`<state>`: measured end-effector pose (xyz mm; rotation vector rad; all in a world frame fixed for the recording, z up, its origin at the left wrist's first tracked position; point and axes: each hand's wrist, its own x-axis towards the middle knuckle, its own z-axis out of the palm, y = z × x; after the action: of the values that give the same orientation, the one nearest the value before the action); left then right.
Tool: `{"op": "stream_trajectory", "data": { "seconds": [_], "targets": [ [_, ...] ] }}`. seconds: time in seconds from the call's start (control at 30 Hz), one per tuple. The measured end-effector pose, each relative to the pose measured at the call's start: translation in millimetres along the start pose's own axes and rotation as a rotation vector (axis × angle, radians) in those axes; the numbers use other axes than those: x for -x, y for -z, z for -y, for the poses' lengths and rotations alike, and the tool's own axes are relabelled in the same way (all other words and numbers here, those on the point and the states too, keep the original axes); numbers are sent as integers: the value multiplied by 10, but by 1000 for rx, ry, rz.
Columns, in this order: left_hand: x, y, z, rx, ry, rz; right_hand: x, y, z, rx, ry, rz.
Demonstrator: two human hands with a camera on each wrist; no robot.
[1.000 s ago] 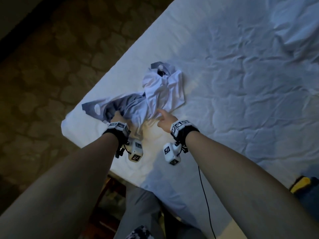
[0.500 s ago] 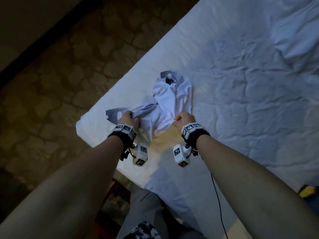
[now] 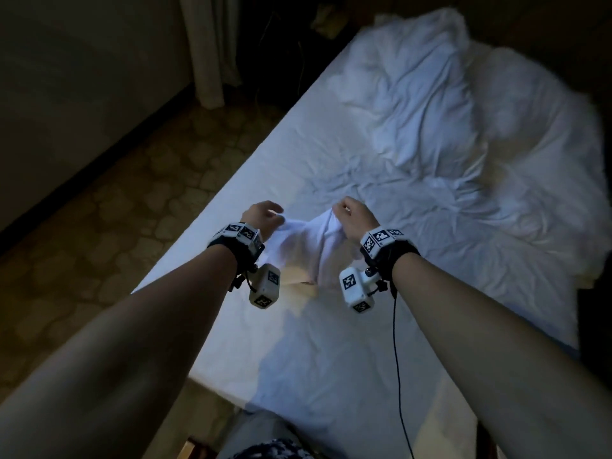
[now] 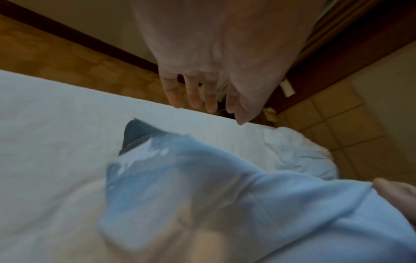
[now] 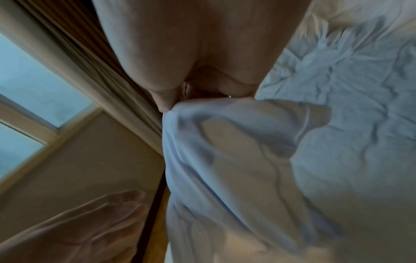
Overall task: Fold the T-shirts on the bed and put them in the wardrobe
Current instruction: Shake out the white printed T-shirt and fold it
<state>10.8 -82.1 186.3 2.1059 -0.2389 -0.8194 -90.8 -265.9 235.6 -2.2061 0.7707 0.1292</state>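
The right hand (image 3: 356, 220) pinches the white shirt (image 3: 308, 250) and lifts it over the bed (image 3: 331, 342), the left hand (image 3: 263, 216) is beside it with loose fingers holding nothing, so next it should grab an edge to spread it flat.

I am working in a bedroom of a home, dimly lit. A bed (image 3: 298, 154) fills most of my head view, made up with a wrinkled white sheet, and two rumpled white pillows (image 3: 427, 94) lie at its far end. Beside the bed runs a tiled floor (image 3: 109, 226) with a brownish stone-like pattern, meeting a plain wall with a dark skirting board (image 3: 82, 170). A pale curtain (image 3: 212, 51) hangs in the corner, and my right wrist view shows it next to a window (image 5: 33, 92) with daylight behind.
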Motion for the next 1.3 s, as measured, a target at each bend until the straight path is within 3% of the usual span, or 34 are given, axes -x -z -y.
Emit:
{"op": "stream_trajectory", "data": {
  "seconds": [0.1,0.23,0.37,0.43,0.5,0.6,0.73,0.87,1.0,1.1,1.23,1.3],
  "targets": [
    [415,-105,-540,156,-123,121,317,437,102,-25,56,-70],
    [1057,-319,-1153,183,-253,304,868,1109,164,-72,69,-145],
    [1635,-572,-1662,162,-381,366,1392,1764,86,-143,62,-222],
    [1912,-714,-1914,106,-458,366,1633,2046,36,-316,46,-252],
    [2173,-867,-2161,-89,-547,334,1897,2348,12,-524,34,-278],
    [2466,-1071,-2484,-363,-643,282,2304,2794,6,-572,42,-349],
    [2794,-1182,-2909,-144,-679,203,2755,3350,-112,-335,39,-526],
    [3161,-1257,-3381,-111,-799,36,3145,3693,-358,-370,35,-684],
    [3473,-1386,-3760,-30,-849,86,3552,3877,-491,-362,131,-710],
    [3691,-1487,-4002,-57,-880,101,3808,3985,-516,-289,218,-811],
    [3935,-1608,-4239,-45,-863,148,3997,4111,-512,-300,261,-729],
    [4034,-1653,-4344,-13,-866,160,4046,4167,-527,-113,271,-639]
  ]
}}
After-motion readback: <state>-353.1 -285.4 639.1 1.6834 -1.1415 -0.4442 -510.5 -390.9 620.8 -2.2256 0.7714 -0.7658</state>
